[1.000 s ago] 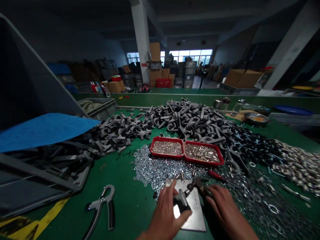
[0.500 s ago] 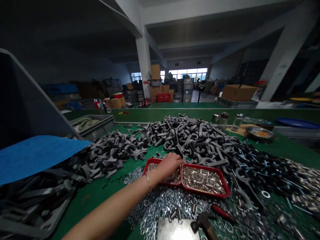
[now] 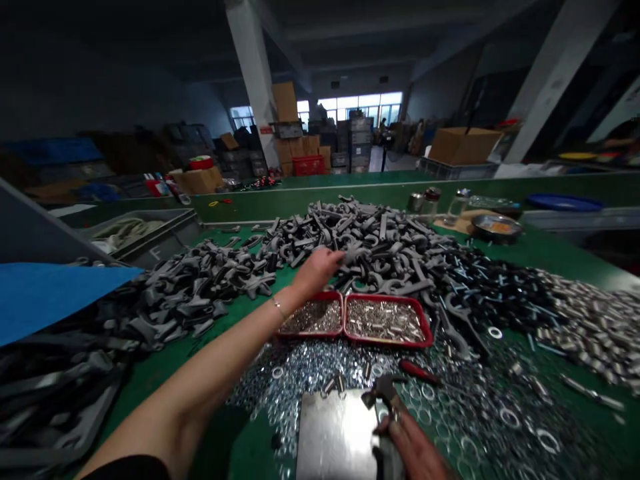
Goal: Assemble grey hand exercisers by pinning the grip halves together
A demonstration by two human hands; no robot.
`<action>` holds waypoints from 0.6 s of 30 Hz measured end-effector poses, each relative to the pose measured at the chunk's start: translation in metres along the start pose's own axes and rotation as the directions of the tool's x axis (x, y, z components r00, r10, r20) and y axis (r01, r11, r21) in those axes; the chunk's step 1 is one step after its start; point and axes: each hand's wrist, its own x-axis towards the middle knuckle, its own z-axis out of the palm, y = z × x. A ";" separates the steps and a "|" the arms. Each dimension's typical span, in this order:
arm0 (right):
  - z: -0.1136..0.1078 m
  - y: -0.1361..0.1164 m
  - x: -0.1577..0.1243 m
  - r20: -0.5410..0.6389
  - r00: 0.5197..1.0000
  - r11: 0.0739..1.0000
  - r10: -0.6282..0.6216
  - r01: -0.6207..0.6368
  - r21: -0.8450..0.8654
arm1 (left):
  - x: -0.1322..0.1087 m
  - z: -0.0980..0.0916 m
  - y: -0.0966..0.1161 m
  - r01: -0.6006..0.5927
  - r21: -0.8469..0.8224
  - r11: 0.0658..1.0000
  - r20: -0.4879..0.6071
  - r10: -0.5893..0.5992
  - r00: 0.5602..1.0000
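The left hand [image 3: 320, 270] is extended over 2 red trays [image 3: 387, 298], its fingers pressed together against a pile of dark grey metal castings [image 3: 380, 233]; whether a casting is pinched cannot be told. A grey metal fitting [image 3: 385, 393] is gripped by the curled right hand [image 3: 410, 447], above a steel plate [image 3: 335, 437] bordered by loose washers [image 3: 280, 393].
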 end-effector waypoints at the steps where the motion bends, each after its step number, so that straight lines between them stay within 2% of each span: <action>1: 0.001 -0.001 -0.003 -0.011 1.000 1.000 -0.020 0.020 -0.002 | -0.025 -0.009 0.012 0.050 -0.091 0.995 -0.033 -0.053 0.998; 2: 0.002 -0.002 -0.004 -0.007 0.998 0.998 -0.065 0.065 -0.019 | -0.054 -0.016 0.027 0.102 -0.220 0.970 -0.049 -0.115 0.992; 3: 0.002 -0.003 -0.005 0.004 0.995 0.993 -0.101 0.101 -0.054 | -0.085 -0.021 0.045 0.177 -0.464 0.868 -0.039 -0.219 0.975; 4: 0.001 -0.004 -0.005 0.007 0.994 0.991 -0.110 0.110 -0.073 | -0.118 -0.023 0.067 0.256 -0.686 0.681 0.035 -0.320 0.947; 5: 0.001 -0.007 -0.007 0.012 0.993 0.988 -0.118 0.119 -0.098 | -0.150 -0.022 0.090 0.347 -0.817 0.461 0.154 -0.406 0.901; 6: 0.001 -0.010 -0.009 0.012 0.993 0.985 -0.120 0.121 -0.120 | -0.180 -0.019 0.114 0.444 -0.861 0.250 0.299 -0.456 0.838; 7: 0.001 -0.015 -0.013 0.013 0.992 0.983 -0.125 0.126 -0.136 | -0.208 -0.014 0.137 0.521 -0.849 0.083 0.422 -0.485 0.766; 8: 0.003 -0.020 -0.019 0.024 0.990 0.977 -0.138 0.140 -0.159 | -0.231 -0.006 0.159 0.564 -0.826 -0.022 0.497 -0.502 0.708; 9: 0.005 -0.026 -0.027 0.049 0.987 0.969 -0.153 0.159 -0.189 | -0.249 0.002 0.177 0.587 -0.807 -0.068 0.531 -0.519 0.670; 12: 0.016 -0.043 -0.054 0.182 0.966 0.930 -0.184 0.231 -0.286 | -0.276 0.021 0.213 0.608 -0.789 -0.089 0.561 -0.507 0.654; 14: 0.023 -0.050 -0.068 0.244 0.949 0.901 -0.200 0.276 -0.335 | -0.278 0.023 0.223 0.610 -0.789 -0.072 0.556 -0.508 0.658; 18: 0.030 -0.058 -0.079 0.273 0.936 0.871 -0.224 0.318 -0.374 | -0.276 0.015 0.233 0.616 -0.788 -0.016 0.535 -0.513 0.672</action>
